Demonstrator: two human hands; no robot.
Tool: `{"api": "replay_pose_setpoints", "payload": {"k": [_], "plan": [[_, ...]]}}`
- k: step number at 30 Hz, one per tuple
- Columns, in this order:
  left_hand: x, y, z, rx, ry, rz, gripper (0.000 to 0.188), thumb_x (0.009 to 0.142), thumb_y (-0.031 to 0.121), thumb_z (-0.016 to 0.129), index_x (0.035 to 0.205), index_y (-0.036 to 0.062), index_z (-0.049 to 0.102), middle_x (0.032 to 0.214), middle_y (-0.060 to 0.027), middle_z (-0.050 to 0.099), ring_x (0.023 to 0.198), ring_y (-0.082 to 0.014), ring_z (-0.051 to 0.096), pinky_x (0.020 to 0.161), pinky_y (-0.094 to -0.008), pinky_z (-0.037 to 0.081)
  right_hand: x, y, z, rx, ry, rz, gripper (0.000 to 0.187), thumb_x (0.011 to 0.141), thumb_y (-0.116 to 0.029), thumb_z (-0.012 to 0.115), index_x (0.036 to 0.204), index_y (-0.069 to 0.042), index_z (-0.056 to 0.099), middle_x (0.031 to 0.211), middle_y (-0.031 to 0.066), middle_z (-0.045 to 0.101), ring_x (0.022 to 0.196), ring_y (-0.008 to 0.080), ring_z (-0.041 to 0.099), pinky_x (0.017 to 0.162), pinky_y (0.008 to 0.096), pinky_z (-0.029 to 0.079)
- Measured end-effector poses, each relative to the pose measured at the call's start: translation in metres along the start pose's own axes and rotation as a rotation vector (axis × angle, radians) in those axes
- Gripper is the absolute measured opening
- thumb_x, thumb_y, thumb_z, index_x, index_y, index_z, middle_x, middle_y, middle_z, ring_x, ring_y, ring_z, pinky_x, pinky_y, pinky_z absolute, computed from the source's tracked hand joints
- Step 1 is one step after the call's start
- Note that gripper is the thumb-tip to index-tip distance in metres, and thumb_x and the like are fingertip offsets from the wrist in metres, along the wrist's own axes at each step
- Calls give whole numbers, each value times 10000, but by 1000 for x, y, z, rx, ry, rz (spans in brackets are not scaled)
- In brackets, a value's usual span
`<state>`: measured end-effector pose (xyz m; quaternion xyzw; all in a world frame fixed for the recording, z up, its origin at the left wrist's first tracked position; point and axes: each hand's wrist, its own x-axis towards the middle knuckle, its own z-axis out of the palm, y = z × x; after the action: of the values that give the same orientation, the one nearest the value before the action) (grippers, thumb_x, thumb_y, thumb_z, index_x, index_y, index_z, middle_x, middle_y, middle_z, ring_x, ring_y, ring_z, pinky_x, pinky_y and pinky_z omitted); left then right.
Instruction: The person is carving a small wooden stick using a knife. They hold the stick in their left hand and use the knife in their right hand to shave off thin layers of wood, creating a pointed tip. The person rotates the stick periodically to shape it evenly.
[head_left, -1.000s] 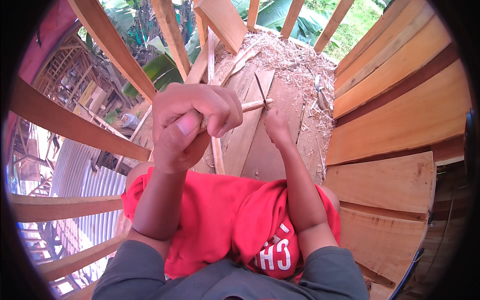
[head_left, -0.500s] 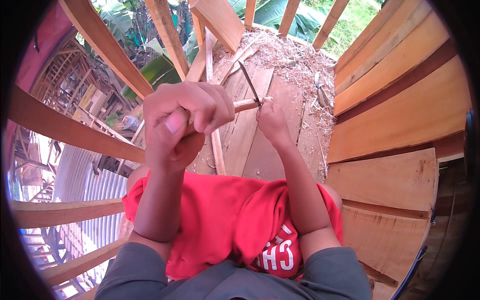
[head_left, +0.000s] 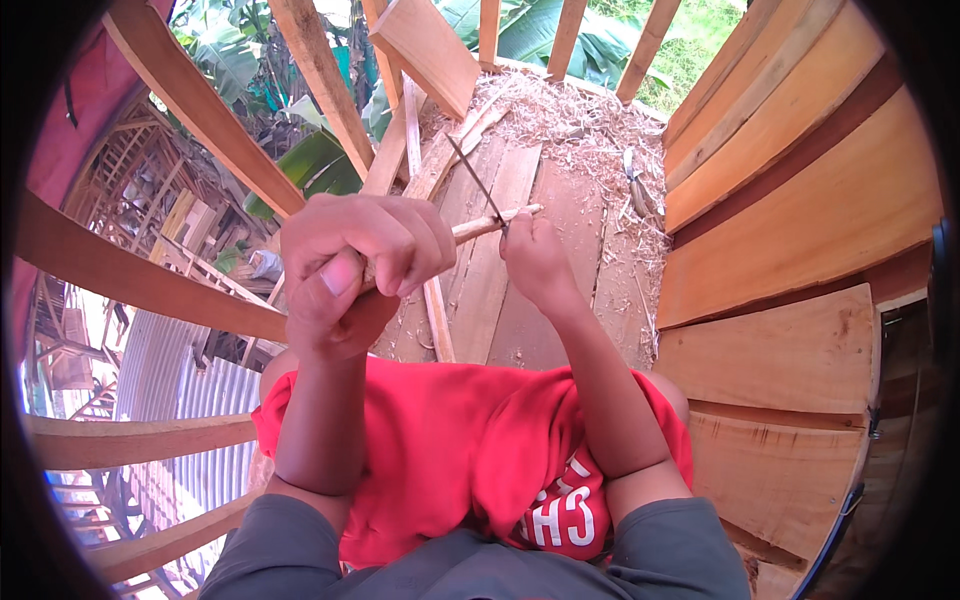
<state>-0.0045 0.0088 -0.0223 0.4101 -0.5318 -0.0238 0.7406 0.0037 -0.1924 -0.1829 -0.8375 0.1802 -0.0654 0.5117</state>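
My left hand (head_left: pixel 365 260) is closed in a fist round a wooden stick (head_left: pixel 476 229), which slants out to the right and away from me. A long, thin, dark knife (head_left: pixel 474 176) is gripped in my right hand (head_left: pixel 538 262), its handle hidden by the fingers. The blade points up and to the left and crosses the stick near its far end. That end looks pale and whittled and sticks out past the blade, just above my right hand.
Wood shavings (head_left: pixel 570 112) cover the far part of the plank floor (head_left: pixel 500 270). A board (head_left: pixel 425 50) leans at the far rail, near loose strips (head_left: pixel 436 315). A slender object (head_left: pixel 632 170) lies among shavings by the plank wall (head_left: pixel 790 220). Wooden rails (head_left: pixel 140 270) stand at left.
The knife and my right hand have shifted slightly left and toward me along the stick, and more of its pale end shows. My left hand keeps its grip, a little lower.
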Motion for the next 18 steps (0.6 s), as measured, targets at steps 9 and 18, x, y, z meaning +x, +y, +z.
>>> {"api": "replay_pose_setpoints", "payload": {"k": [9, 18], "plan": [[-1, -1, -5, -27, 111, -13, 383, 961, 339, 486, 710, 53, 443, 621, -58, 447, 569, -182, 412, 551, -335, 363, 3, 5, -3, 19, -89, 100, 557, 982, -316, 313, 836, 105, 648, 874, 344, 653, 942, 488, 637, 866, 521, 478], [3, -2, 2, 5, 27, 11, 311, 976, 283, 410, 731, 90, 416, 651, -45, 450, 595, -173, 408, 560, -333, 361, 22, 41, -15, -156, -12, 51, 573, 984, -329, 310, 838, 84, 679, 869, 325, 663, 900, 492, 642, 860, 543, 484]]}}
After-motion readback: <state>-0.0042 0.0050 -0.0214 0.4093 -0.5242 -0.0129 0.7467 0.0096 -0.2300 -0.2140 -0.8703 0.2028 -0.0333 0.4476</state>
